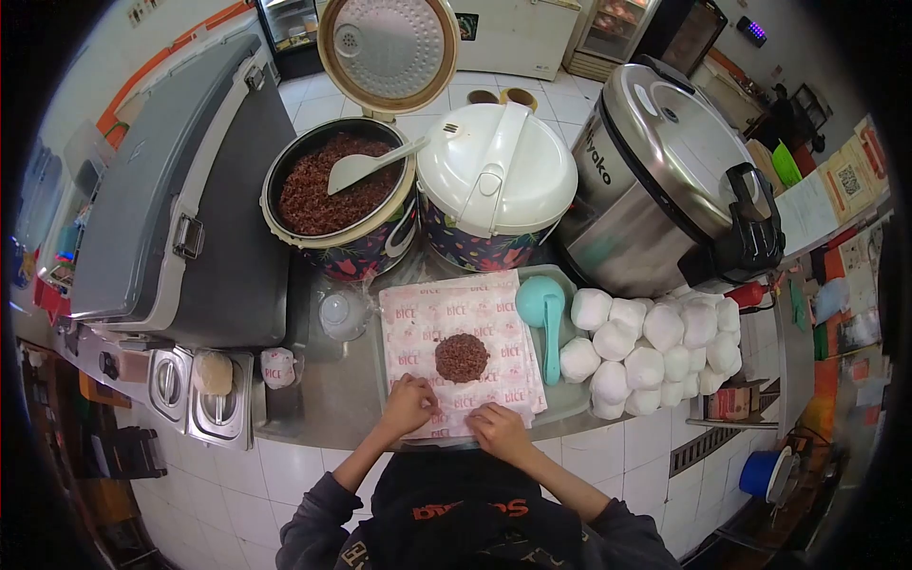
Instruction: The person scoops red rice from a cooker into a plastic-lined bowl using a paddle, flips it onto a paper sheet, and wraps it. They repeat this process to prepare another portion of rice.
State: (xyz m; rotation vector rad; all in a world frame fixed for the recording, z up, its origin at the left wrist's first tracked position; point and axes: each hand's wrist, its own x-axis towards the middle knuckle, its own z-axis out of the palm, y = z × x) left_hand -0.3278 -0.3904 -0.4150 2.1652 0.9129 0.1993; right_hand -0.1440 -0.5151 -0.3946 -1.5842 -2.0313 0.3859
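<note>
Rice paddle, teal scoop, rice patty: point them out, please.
Rice paddle (353, 172): head view, on its broad white blade.
Teal scoop (540, 301): head view, on its round bowl.
Rice patty (462, 358): head view, middle of its top.

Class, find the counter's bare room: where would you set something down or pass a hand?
The main free patch of counter lies between the paper-wrapped bundle and the paper stack, nearer than the clear plastic cup. Crowded: right, white bundles packed beside the turquoise scoop; behind, rice cookers.
</note>
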